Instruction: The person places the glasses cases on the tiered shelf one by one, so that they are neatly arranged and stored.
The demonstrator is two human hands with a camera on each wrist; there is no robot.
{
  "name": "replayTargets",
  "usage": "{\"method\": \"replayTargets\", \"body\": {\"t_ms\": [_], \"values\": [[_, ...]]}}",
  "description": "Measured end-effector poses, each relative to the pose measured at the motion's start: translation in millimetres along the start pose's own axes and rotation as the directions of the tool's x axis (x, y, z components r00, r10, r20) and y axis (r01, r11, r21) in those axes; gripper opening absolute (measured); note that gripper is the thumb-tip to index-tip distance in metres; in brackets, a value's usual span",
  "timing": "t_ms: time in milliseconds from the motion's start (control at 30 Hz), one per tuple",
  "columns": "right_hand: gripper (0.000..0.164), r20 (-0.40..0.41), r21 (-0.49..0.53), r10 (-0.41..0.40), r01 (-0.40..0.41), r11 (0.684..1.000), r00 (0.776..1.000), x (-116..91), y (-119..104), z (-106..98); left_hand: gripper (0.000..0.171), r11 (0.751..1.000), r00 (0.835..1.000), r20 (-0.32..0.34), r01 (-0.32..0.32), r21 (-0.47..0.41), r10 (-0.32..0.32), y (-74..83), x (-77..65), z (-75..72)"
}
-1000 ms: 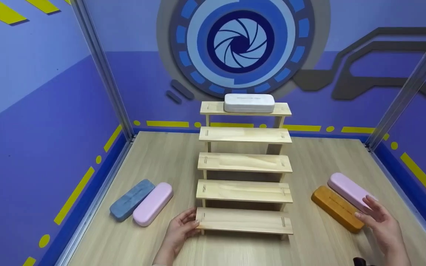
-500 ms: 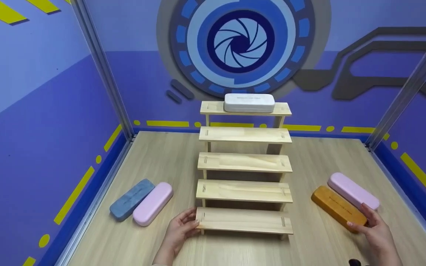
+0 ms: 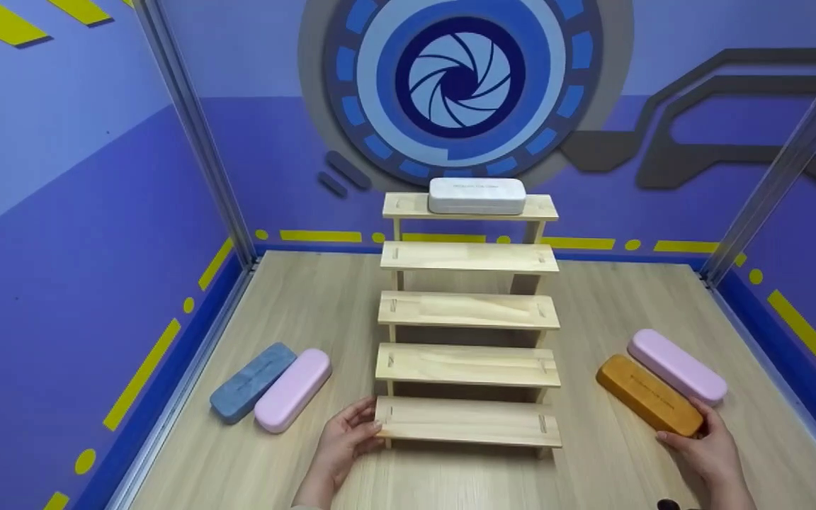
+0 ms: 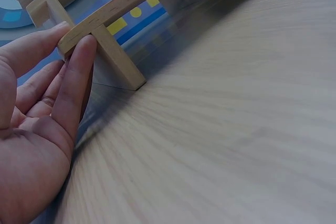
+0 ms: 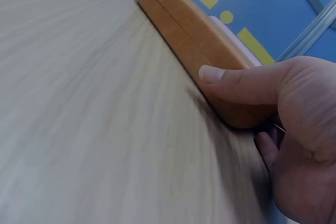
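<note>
Right of the wooden rack (image 3: 468, 365), the orange case (image 3: 645, 393), long axis slanting forward toward it, is gripped at its near end by the right hand (image 3: 714, 452); the rack, by the left hand (image 3: 341, 442).

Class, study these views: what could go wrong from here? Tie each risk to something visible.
The right hand grips the orange case only at its near end, so lifting might let the far end dip. The pink case close alongside could get nudged. The left hand pinches the rack at its lowest left corner; a tug might shift the rack and the white case on top.
</note>
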State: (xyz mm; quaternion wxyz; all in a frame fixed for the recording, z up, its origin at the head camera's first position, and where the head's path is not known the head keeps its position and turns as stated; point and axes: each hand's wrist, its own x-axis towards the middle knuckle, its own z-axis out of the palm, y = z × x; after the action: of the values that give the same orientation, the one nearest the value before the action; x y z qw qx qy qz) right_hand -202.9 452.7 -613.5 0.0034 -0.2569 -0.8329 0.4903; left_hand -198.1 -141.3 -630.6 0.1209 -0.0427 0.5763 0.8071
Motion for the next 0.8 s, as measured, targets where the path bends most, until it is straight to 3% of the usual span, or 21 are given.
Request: {"method": "replayTargets", "body": {"t_ms": [200,800], "values": [[0.106,-0.032,-0.006,-0.009,0.009,1.000,0.999,-3.6,-0.9,1.9,0.070,1.000,1.000,-0.013,0.003,-0.001,-0.003,-0.7,1.0,0.1],[0.111,-0.106,0.179,0.100,-0.080,0.980,0.989,-4.8,0.3,0.6,0.068,1.000,1.000,-0.016,0.004,0.004,-0.004,1.0,-1.0,1.2]]}}
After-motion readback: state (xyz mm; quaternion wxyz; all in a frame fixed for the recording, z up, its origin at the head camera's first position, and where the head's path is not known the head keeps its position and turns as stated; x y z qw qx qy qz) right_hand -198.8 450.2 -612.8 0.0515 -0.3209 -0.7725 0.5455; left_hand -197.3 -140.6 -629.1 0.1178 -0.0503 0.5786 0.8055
